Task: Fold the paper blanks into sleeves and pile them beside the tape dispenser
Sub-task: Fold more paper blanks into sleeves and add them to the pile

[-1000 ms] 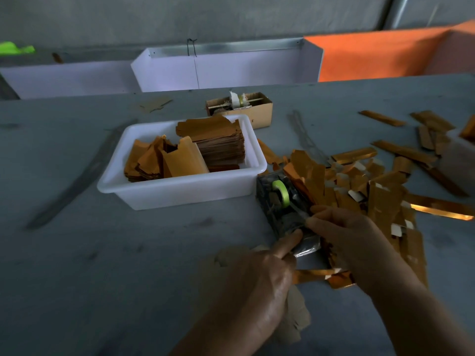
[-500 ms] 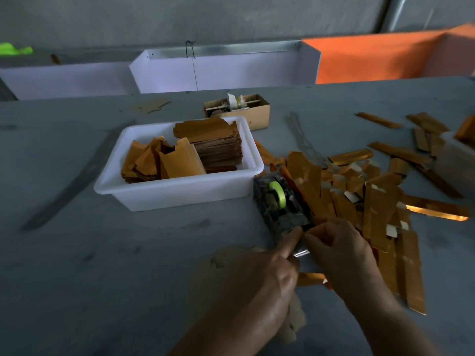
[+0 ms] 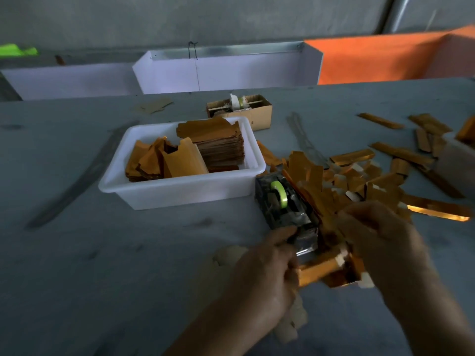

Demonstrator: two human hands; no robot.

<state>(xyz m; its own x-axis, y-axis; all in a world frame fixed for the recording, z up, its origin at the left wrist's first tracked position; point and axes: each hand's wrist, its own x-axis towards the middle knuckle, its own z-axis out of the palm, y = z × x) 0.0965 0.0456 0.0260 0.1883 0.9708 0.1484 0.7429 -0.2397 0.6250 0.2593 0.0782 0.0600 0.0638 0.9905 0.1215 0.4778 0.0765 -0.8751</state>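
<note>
Both hands curl around a gold paper sleeve (image 3: 326,271), left hand (image 3: 267,276) beneath, right hand (image 3: 385,242) above, tape dispenser (image 3: 282,204) just beyond.

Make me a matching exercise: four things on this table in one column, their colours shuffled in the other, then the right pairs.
Things:
1. tub
2. tape roll in the tape dispenser
3. folded sleeves piled beside the dispenser
4. small box behind the tub

Colours:
A. bright green
B. brown cardboard
C. white
D. shiny orange-gold

Pairs: 1-C, 2-A, 3-D, 4-B
</note>
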